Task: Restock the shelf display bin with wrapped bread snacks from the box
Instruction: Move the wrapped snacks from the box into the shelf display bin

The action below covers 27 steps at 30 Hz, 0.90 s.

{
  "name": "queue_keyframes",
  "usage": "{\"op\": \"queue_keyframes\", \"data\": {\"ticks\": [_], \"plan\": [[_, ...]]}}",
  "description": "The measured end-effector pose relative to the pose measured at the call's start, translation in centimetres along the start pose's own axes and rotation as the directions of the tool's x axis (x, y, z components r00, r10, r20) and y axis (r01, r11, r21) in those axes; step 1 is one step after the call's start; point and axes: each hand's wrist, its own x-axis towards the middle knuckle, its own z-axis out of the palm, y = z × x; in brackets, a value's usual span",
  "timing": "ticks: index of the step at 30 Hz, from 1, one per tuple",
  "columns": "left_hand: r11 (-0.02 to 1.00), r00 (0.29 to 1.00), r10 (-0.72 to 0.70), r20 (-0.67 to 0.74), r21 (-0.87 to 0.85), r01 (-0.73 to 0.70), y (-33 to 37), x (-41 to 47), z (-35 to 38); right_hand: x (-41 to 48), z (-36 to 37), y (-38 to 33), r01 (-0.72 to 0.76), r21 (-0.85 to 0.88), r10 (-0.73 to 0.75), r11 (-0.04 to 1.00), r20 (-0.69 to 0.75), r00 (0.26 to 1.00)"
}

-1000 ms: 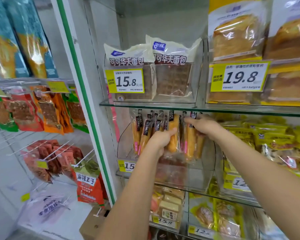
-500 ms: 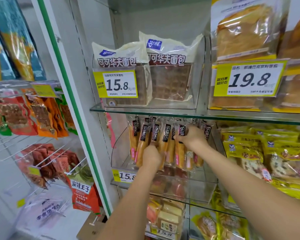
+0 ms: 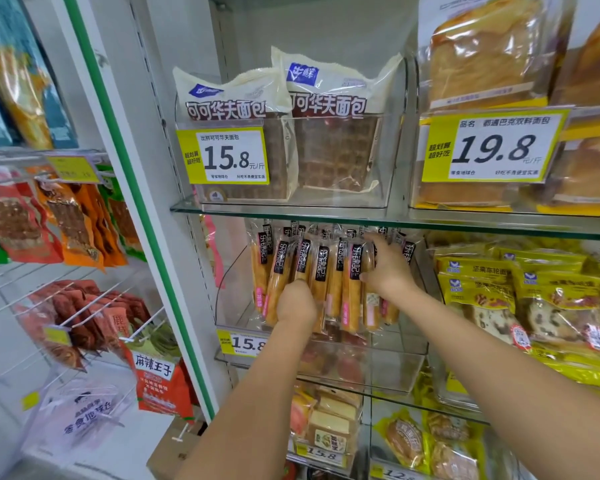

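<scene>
Several long bread snacks [image 3: 321,271] in clear wrappers with black labels stand upright in a clear display bin [image 3: 400,344] on the middle glass shelf. My left hand [image 3: 297,303] grips the lower part of the left sticks, its fingers hidden behind its back. My right hand [image 3: 387,268] holds the right sticks, thumb in front and fingers reaching up behind their tops. A corner of the cardboard box [image 3: 174,452] shows on the floor, below the shelf post.
A yellow 15.8 price tag [image 3: 245,344] fronts the bin. The glass shelf [image 3: 361,221] above carries waffle bread packs [image 3: 333,133]. Yellow cake packs [image 3: 520,299] fill the bin to the right. Hanging snack bags [image 3: 73,223] on wire hooks sit left of the green-edged post [image 3: 146,237].
Both hands stayed on the bundle and sank a little with it. The sticks now stand straighter and more spread in the bin. My view has shifted.
</scene>
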Motion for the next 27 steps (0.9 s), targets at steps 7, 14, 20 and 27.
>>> {"op": "queue_keyframes", "data": {"ticks": [7,14,20,27], "plan": [[0.999,0.994,0.047,-0.103,0.029,-0.044,0.2,-1.4,-0.7,-0.9,-1.2,-0.5,0.010,0.017,-0.008,1.000,-0.077,0.997],[0.888,0.930,0.168,-0.327,-0.361,-0.287,-2.6,-8.8,-3.9,-6.7,-1.8,-3.4,0.265,0.075,-0.258,0.961,-0.087,0.962],[0.877,0.968,0.028,-0.249,-0.458,-0.143,-11.9,-19.9,-3.7,-17.3,2.4,-4.0,0.427,0.109,-0.435,0.898,0.074,0.897],[0.874,0.950,-0.293,0.107,-0.373,0.312,-26.0,-31.9,4.0,-28.9,14.2,3.3,0.310,-0.125,-0.197,0.943,0.543,0.816]]}}
